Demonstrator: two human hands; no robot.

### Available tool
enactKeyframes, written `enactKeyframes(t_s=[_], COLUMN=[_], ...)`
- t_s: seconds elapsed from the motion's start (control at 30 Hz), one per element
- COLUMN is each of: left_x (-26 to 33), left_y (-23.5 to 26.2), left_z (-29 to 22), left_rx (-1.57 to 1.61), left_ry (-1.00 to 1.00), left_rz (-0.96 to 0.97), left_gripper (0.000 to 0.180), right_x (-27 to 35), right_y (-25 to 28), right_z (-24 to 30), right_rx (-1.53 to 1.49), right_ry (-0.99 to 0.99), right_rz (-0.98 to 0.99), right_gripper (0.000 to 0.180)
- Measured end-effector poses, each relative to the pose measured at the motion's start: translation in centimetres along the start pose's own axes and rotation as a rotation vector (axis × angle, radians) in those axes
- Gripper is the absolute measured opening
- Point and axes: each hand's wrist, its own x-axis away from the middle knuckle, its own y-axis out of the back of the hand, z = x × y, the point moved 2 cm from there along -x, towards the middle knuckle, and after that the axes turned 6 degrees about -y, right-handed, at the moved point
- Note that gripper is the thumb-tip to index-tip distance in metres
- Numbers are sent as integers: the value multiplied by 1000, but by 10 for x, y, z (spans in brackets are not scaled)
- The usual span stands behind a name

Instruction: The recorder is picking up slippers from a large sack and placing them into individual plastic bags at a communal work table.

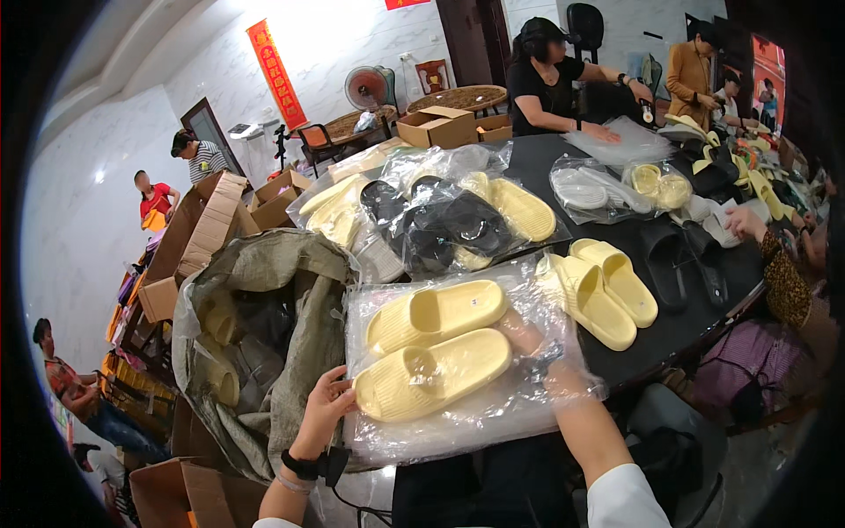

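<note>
A pair of pale yellow slippers (436,374) lies side by side in a clear plastic bag (475,431), on top of a stack of similar bags at the table's near edge. My left hand (330,398) pinches the bag's left edge by the toe of the nearer slipper. My right hand (525,336) is inside the bag, seen through the film, with its fingers at the heels of the slippers. Glare on the plastic partly hides those fingers. Just right of the bag, another yellow pair (603,295) rests unwrapped on the black table.
An open woven sack (304,352) with bagged slippers stands at my left. Bagged black and yellow slippers (449,216) are piled beyond my hands. Black slippers (678,260) lie to the right. A co-worker (563,79) across the table handles clear bags (620,141). Cardboard boxes (436,126) stand behind.
</note>
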Motion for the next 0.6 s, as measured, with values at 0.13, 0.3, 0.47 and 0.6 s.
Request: enactKeyframes(t_s=[0.13, 0.3, 0.47, 0.6], left_x=[3, 2, -11, -9], left_y=[12, -46, -61, -61], left_z=[30, -1, 35, 43], left_rx=[-701, -860, -784, -787], left_ry=[-381, -629, -535, -533], left_rz=[-108, -89, -1, -27], left_gripper=[44, 51, 58, 56], right_x=[-19, 23, 1, -1], right_y=[-11, 38, 3, 5], right_z=[7, 4, 27, 36], right_rx=[-9, 24, 84, 116], right_ry=[-18, -65, -103, -138], right_rz=[46, 52, 49, 56], right_gripper=[31, 31, 31, 31])
